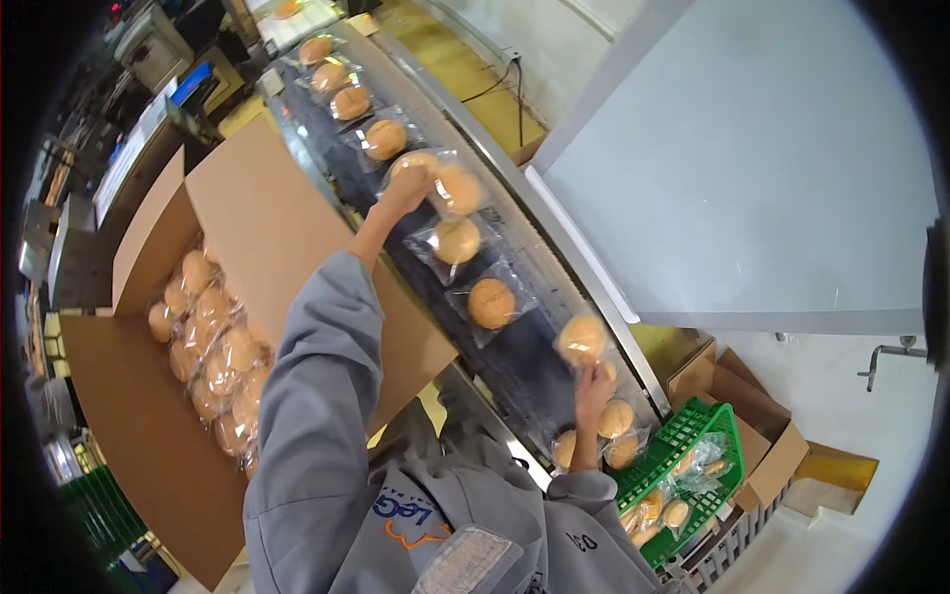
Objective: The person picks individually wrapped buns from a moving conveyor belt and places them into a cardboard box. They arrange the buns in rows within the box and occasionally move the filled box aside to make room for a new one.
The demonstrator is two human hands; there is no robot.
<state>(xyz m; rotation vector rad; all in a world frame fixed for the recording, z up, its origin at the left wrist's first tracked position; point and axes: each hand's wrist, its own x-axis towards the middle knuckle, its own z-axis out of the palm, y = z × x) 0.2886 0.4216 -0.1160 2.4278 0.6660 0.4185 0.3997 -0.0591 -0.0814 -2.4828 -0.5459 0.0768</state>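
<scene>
Round golden buns in clear plastic bags lie in a row along a dark conveyor belt. Over the belt's farther part, my left hand is closed on a bagged bun, which is slightly blurred; another bagged bun lies partly behind the fingers. Closer to my body, my right hand pinches the bag of a bun held just beyond its fingers. Between the hands, two bagged buns rest on the belt. Several more buns sit around my right wrist.
Left of the belt stands an open cardboard box with many bagged buns inside. A green crate at the lower right holds bagged bread. Beside it is another cardboard box. A metal rail edges the belt.
</scene>
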